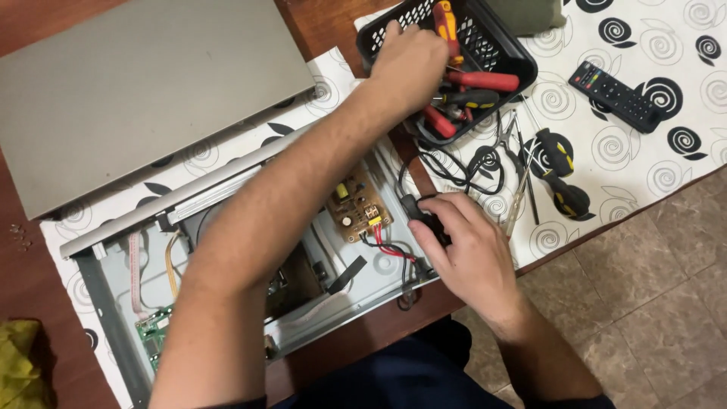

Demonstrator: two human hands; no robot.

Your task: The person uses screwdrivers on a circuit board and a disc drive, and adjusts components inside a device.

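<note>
My left hand reaches across into a black plastic basket of red and black tool handles, touching beside an orange-handled screwdriver. Its fingers are hidden, so what it grips is unclear. My right hand is closed on a black plug with a black cord, at the right edge of an opened grey device chassis. Inside the chassis sit a brown circuit board with red wires and a green board.
The grey metal cover lies at the back left. Right of the basket are pliers, two black-and-yellow screwdrivers and a black remote on a patterned white cloth. Small screws and a yellow cloth lie at the left.
</note>
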